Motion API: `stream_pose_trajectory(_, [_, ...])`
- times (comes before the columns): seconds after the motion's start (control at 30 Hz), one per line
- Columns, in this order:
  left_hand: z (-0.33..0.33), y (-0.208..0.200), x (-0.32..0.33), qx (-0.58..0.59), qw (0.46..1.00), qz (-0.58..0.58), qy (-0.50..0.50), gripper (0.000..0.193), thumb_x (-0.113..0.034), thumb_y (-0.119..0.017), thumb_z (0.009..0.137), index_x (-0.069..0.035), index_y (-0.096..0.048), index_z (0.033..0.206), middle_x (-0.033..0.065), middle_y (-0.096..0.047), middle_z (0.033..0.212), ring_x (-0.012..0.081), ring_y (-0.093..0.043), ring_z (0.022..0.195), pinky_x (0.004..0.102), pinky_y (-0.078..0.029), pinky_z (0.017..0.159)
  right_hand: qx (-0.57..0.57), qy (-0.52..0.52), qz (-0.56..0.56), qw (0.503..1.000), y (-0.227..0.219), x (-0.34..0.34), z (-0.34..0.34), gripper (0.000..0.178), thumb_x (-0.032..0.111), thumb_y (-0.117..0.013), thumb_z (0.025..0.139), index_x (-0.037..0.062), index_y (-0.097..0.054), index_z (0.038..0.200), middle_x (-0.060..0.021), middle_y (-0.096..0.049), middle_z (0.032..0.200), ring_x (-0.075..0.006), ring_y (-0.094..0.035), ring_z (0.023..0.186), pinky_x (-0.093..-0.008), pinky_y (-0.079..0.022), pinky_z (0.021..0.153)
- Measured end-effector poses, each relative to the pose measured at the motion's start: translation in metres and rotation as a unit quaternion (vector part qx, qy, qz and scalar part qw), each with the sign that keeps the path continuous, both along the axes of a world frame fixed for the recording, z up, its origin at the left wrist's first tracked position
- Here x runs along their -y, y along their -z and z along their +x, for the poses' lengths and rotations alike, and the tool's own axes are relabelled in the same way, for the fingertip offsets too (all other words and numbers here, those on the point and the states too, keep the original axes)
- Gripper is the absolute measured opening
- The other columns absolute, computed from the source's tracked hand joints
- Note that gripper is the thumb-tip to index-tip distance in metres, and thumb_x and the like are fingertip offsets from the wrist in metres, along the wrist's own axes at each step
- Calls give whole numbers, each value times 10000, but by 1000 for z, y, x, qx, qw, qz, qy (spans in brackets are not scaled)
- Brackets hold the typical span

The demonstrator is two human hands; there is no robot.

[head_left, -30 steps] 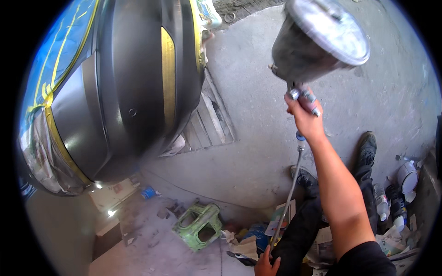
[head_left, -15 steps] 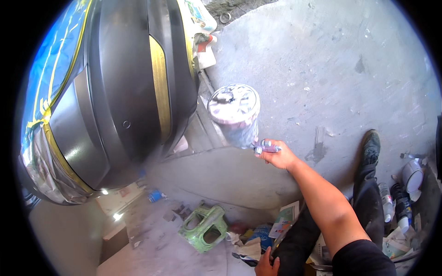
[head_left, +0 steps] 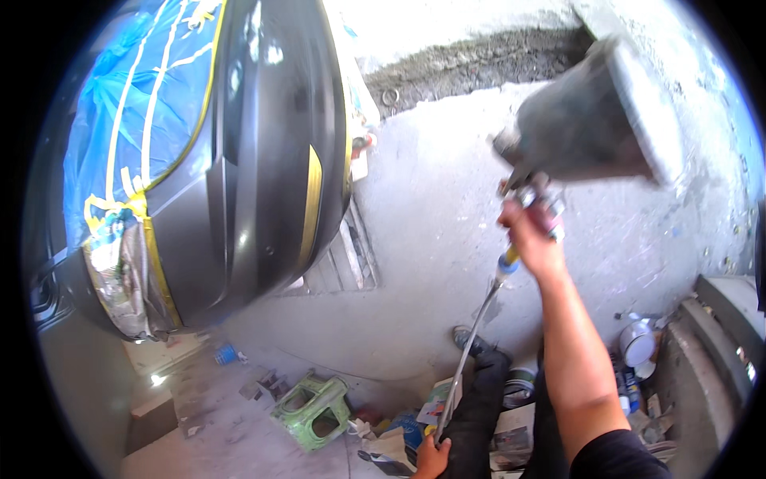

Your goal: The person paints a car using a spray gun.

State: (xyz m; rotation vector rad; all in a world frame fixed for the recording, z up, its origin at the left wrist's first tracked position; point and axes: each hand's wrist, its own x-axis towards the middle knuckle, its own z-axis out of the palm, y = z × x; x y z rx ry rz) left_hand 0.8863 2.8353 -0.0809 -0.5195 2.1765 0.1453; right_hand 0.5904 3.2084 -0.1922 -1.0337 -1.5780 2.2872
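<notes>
My right hand is closed around the handle of a spray gun, raised at the right. The gun's large grey paint cup is tilted sideways, its wide end pointing right; motion smears it slightly. From the handle an air hose runs down to my left hand, whose fingers are wrapped round it near the lower edge. At the left, apart from the gun, stands a dark grey car bumper. Yellow masking tape covers a strip on it, and blue plastic sheeting covers the bodywork beside it.
A green plastic stool lies on the floor at lower left, near a blue cup. A floor grate sits beside the bumper. Concrete ledges and a white tub are at the right.
My right hand has moved up and right with the spray gun, away from the bumper, and the cup has tipped sideways. The hose now shows in my left hand. The view has shifted.
</notes>
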Motion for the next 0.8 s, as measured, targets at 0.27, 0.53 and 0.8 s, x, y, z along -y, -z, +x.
stream_pose_trajectory(0.27, [-75,-19,-54,108,990,-88,17,490,-506,-508,853,-60,-596,1038,206,-636,956,393,-587,935,477,-453,790,-68,-316,-74,944,-30,17,3,384,112,-627,853,74,-539,1225,-90,-622,1107,-186,-565,1033,-326,-447,889])
stream_pose_trajectory(0.53, [-121,37,-93,42,998,-32,47,487,-515,-523,831,-54,-602,970,209,-634,922,402,-586,906,477,-463,763,-20,-346,-25,938,-38,-77,-127,268,189,-653,860,25,-567,1054,-31,-586,816,-121,-564,722,-294,-484,643])
stream_pose_trajectory(0.8, [-161,50,-105,16,999,11,-33,425,-428,-555,844,-13,-612,911,232,-631,852,413,-593,863,474,-457,750,48,-100,88,990,-52,-149,-230,284,311,-582,908,50,-596,1016,-23,-565,667,-61,-433,507,-221,-345,454])
